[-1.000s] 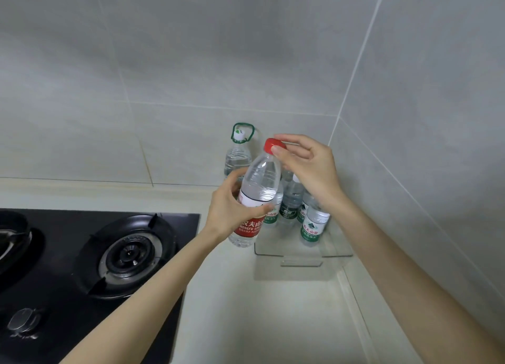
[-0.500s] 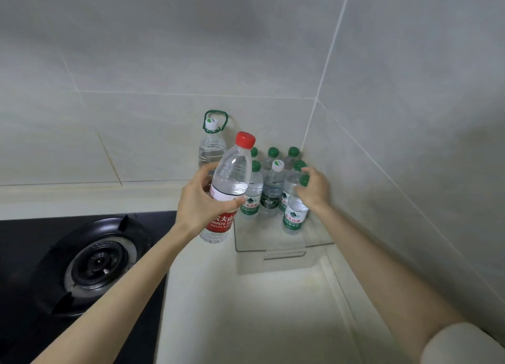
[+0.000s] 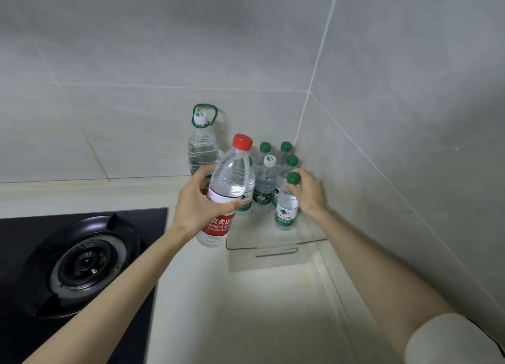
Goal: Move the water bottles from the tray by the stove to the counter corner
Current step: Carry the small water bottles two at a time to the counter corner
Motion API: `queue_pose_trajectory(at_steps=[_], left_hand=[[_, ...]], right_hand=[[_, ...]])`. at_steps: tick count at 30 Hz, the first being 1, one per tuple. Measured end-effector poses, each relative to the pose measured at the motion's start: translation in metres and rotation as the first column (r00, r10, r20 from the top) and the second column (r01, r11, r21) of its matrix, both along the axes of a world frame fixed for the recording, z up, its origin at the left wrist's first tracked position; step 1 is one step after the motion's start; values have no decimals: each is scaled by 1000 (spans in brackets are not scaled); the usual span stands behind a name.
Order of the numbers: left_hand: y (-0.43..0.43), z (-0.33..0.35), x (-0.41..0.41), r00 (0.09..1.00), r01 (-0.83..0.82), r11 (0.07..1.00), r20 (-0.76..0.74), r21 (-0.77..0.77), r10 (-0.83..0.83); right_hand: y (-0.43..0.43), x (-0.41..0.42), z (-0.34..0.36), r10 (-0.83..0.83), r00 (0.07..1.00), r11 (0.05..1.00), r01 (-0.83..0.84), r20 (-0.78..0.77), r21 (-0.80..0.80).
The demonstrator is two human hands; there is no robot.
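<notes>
My left hand (image 3: 199, 207) grips the red-capped bottle (image 3: 225, 191) beside the tray (image 3: 276, 244), my right hand (image 3: 308, 192) closes round a green-capped bottle (image 3: 287, 202) — lift straight, dodging neighbours.

We find open counter (image 3: 246, 309) near us, between the stove (image 3: 79, 262) on the left and the right wall (image 3: 410, 145); a hand can come in freely there. Farther in, the clear tray (image 3: 273, 244) fills the corner, and its far half is packed with small green-capped bottles (image 3: 263, 183) standing close together, with no gap for fingers between them. The tall handled bottle (image 3: 203, 150) blocks the far left. The tray's near part is bare, so we can reach the front bottle (image 3: 285, 210) from there or from above.
</notes>
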State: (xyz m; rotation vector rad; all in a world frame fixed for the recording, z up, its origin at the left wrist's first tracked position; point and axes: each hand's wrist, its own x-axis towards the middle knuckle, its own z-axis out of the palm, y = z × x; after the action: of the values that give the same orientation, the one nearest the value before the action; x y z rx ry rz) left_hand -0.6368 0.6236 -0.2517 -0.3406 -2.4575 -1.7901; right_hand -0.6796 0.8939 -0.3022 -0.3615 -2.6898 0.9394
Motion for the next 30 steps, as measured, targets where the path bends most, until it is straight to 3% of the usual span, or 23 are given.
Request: queue_pose_trajectory(at_steps=[4,8,13,21,30], left_hand=[[-6,9,7,1000,-17,1000,17,22,17],[-19,20,15,998,-60,997,-1,51,60],[-40,40,30,988,-151,985,-23,79,153],[-85,73,71,942,-324,939,-54,116,332],[-142,79,148,836,-538,838,-69,91,544]], right_hand=[[-10,3,9,47,999,998,-46,-26,30],[-31,6,42,83,981,993,-96,-173,-67],[-71,19,102,222,909,952,-280,-353,-124],[-141,44,160,383,780,781,-560,-496,-277],[-232,83,153,620,631,557,-773,-467,-305]])
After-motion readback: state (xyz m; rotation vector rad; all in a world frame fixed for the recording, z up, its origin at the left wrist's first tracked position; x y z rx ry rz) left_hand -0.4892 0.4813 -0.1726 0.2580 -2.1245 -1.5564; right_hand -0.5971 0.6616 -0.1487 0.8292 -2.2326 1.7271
